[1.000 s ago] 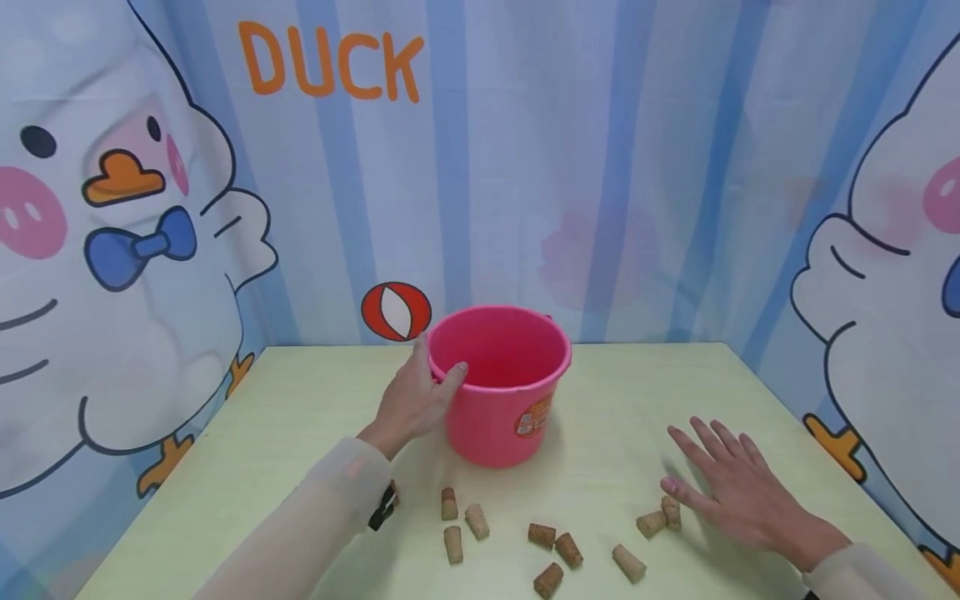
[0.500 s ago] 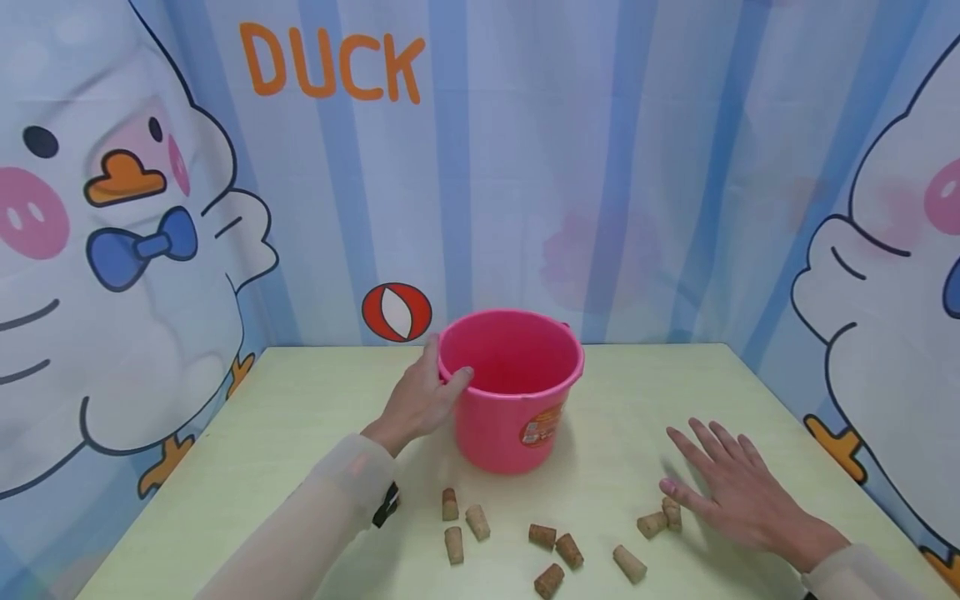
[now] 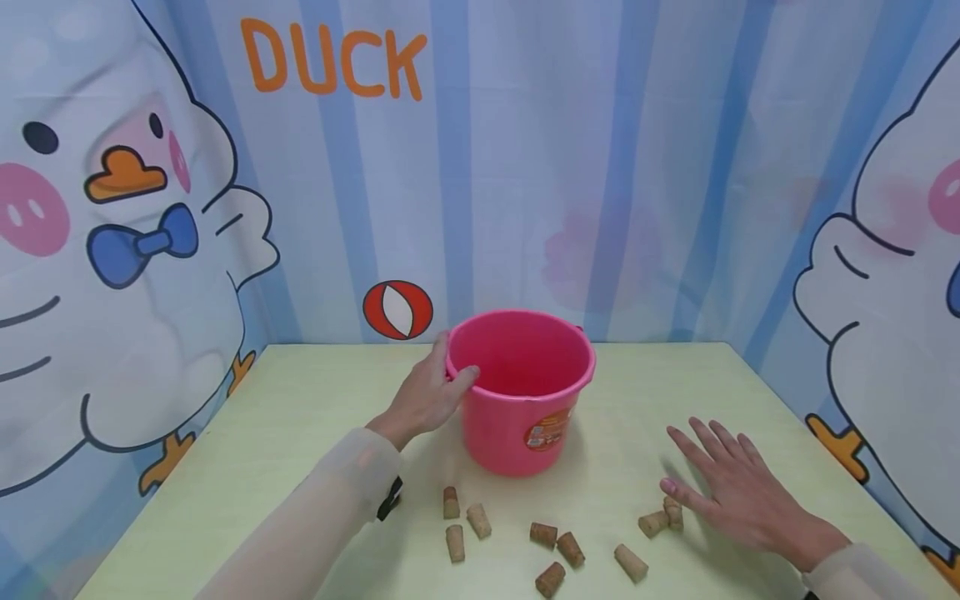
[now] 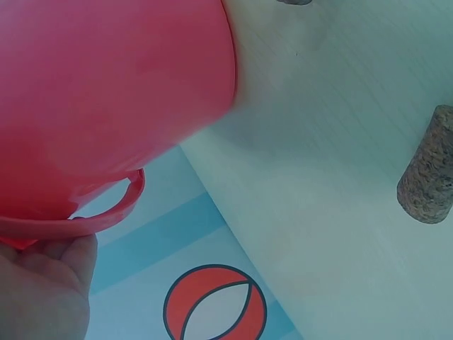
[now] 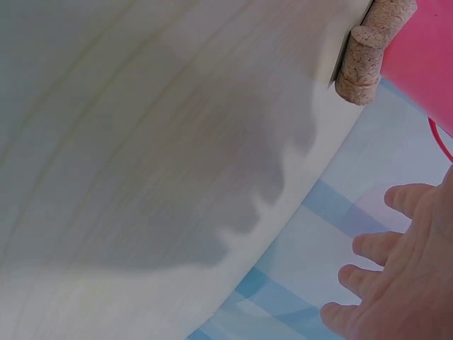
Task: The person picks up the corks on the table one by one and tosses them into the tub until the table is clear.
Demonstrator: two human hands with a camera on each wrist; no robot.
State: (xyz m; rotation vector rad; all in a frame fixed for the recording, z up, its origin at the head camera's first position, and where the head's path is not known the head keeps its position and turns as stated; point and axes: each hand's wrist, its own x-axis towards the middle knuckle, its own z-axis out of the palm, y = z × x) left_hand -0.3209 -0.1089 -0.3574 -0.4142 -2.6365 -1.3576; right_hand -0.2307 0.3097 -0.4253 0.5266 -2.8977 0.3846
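A pink bucket (image 3: 495, 433) with an orange label stands on the table, its opening facing up. My left hand (image 3: 427, 396) grips the left side of its rim, thumb over the near edge. In the left wrist view the fingers (image 4: 71, 258) curl at the bucket's rim beside its handle (image 4: 131, 195). My right hand (image 3: 742, 492) is held palm down with fingers spread and holds nothing. Two corks (image 3: 654, 523) lie just left of its thumb; in the right wrist view a cork (image 5: 359, 67) shows beyond the hand (image 5: 410, 276).
Several corks lie in front of the bucket: light ones (image 3: 478, 521) toward the left, darker ones (image 3: 570, 550) in the middle, and a pale cork (image 3: 631, 563) to the right. A printed curtain (image 3: 510, 167) with ducks hangs behind the pale table (image 3: 315, 392).
The bucket has shifted to the right and slightly toward me, my left hand moving along with its rim. My right hand and the corks have stayed in place.
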